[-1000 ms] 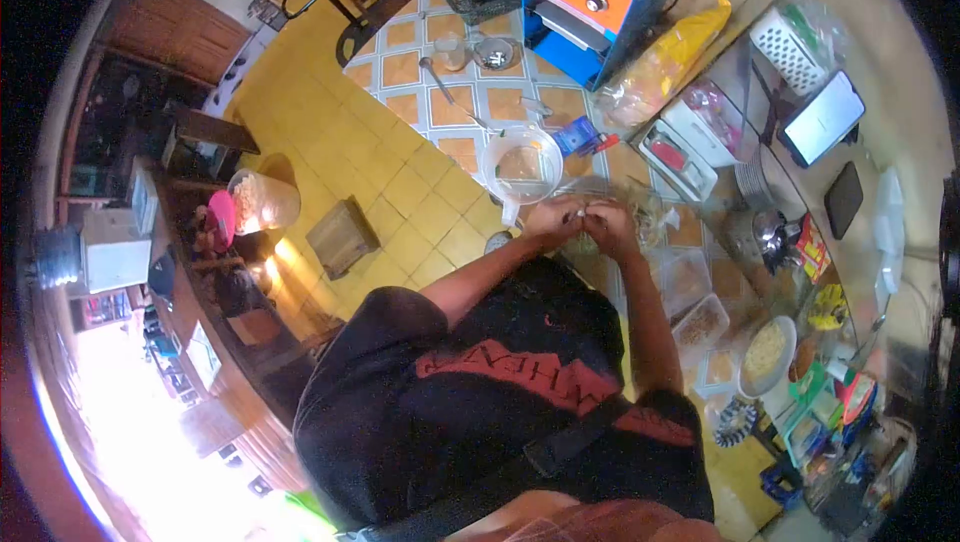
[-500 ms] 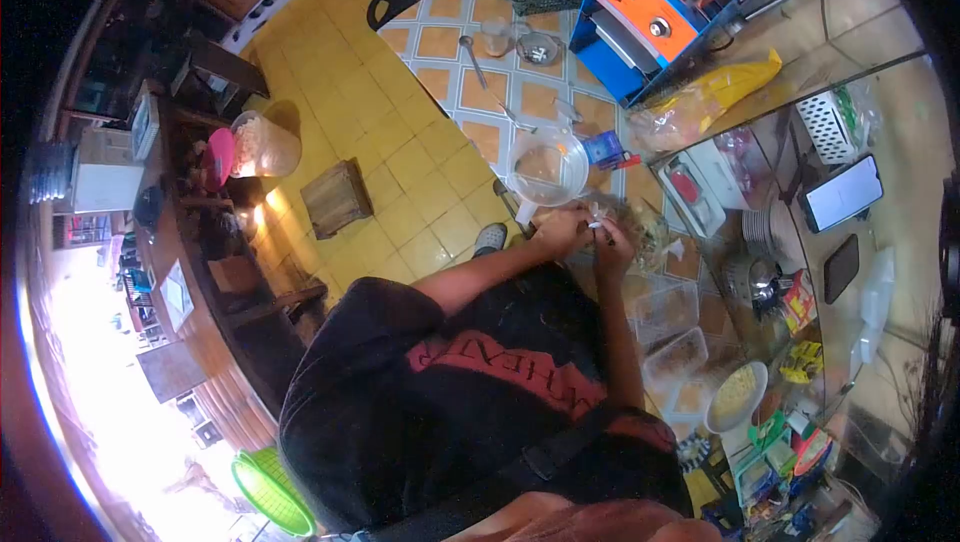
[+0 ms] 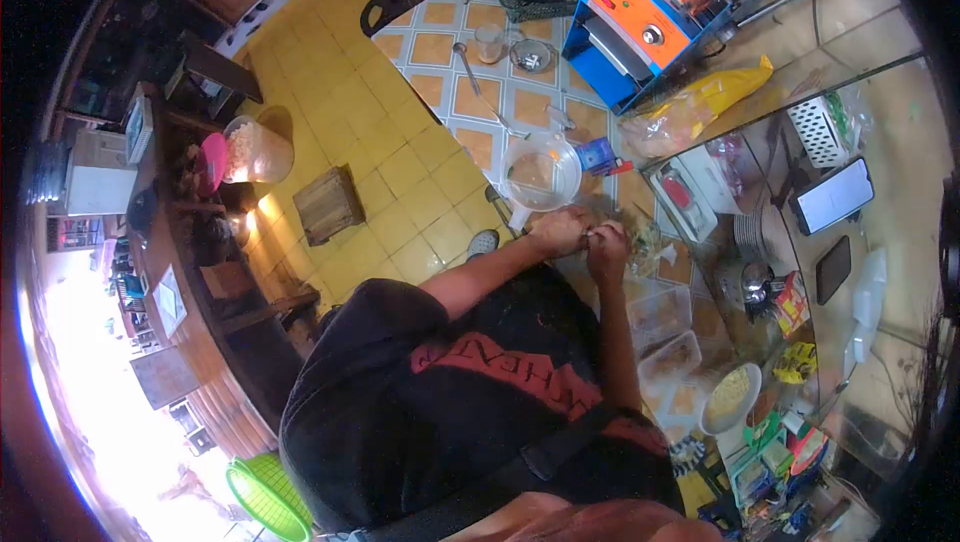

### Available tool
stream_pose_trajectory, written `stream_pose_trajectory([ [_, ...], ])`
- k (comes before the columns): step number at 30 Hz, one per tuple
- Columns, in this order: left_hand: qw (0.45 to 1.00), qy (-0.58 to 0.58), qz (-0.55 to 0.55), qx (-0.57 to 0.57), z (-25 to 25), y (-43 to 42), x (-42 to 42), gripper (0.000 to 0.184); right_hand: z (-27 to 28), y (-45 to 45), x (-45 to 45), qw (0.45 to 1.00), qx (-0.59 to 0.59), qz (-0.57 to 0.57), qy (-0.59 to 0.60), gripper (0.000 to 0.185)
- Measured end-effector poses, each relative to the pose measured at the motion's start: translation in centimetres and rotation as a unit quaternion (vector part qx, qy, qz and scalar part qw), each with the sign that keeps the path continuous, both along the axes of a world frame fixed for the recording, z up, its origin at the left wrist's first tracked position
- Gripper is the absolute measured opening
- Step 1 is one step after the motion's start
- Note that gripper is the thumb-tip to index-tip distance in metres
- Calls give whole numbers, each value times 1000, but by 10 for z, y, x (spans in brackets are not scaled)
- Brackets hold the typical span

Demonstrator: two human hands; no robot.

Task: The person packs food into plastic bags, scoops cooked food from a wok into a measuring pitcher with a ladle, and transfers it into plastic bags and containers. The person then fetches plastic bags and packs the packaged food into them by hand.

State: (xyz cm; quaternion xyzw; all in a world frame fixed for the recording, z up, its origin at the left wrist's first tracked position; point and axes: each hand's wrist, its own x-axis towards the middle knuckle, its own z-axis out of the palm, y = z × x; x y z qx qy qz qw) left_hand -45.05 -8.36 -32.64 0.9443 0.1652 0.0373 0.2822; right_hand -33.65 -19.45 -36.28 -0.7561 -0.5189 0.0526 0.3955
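Head view shows your left hand [image 3: 558,234] and right hand [image 3: 607,244] curled together, though I cannot tell what they grip, just beside a round translucent plastic jug [image 3: 573,178], likely light, slightly flexible and best held by its handle [image 3: 519,217], on the orange-and-white checked table [image 3: 488,99].

Blk shirt [image 3: 450,427] w/ red print [image 3: 500,370], org/grey checked tablecloth [image 3: 531,99], yel tiled floor [image 3: 395,174], 2-tone blue/org machine [image 3: 625,27], brt-grn basket [image 3: 268,497]

The right hand [image 3: 608,247] has curled closer against the left hand [image 3: 556,233], hiding the white scrap; the turned view shows more green basket [image 3: 268,498] at seven o'clock.
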Motion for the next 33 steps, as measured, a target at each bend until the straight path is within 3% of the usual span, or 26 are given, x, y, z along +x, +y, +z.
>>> stream_pose_trajectory([
  [2, 999, 29, -8, -30, 10, 1, 1, 38, -8, -3, 6, 999, 14, 10, 30, 13],
  [5, 997, 60, -1, -54, -44, -2, 7, 36, -6, -7, 12, 991, -47, 115, 56, 13],
  [8, 997, -20, -32, -64, -27, 0, 3, 31, 12, -12, 12, 981, -68, 162, 85, 12],
  [10, 996, 7, -9, -90, -13, 0, 5, 28, 11, -11, 17, 982, -38, 166, 80, 13],
  [12, 993, 36, 13, -113, -17, -1, 9, 25, -2, -15, 11, 992, -29, 106, 69, 14],
  [14, 982, -60, 87, -154, -42, -2, 10, 25, -9, -18, 4, 997, -20, 43, 63, 14],
  [17, 975, -16, 137, -172, -23, -5, 13, 27, -5, -19, -4, 997, -42, -63, 20, 14],
  [19, 972, -39, 148, -178, -36, -6, 17, 27, 15, -22, -10, 982, -149, -119, -11, 15],
  [20, 966, -65, 171, -185, -44, -8, 17, 27, 24, -25, -15, 980, -151, -133, -3, 15],
  [22, 962, -55, 170, -208, -39, -12, 17, 26, 34, -28, -18, 980, -143, -43, -132, 18],
  [23, 954, -54, 184, -231, -34, -12, 19, 25, 27, -29, -17, 980, -143, -61, -127, 18],
  [24, 957, -48, 167, -230, -33, -12, 20, 25, 16, -30, -17, 978, -133, -84, -137, 18],
  [26, 933, -36, 98, -345, -31, -9, 20, 22, 19, -32, -16, 974, -125, -119, -144, 18],
  [28, 934, -20, 60, -353, -27, -7, 20, 25, 54, -29, -19, 964, -254, -74, -28, 24],
  [29, 932, -10, 35, -361, -25, -6, 19, 28, 53, -31, -19, 964, -251, -84, -23, 24],
  [32, 961, -16, -12, -274, -29, -3, 18, 32, 46, -36, -13, 970, -237, -35, -42, 18],
  [33, 962, -12, -21, -272, -47, -2, 17, 32, 43, -37, -11, 979, -194, -44, 55, 20],
])
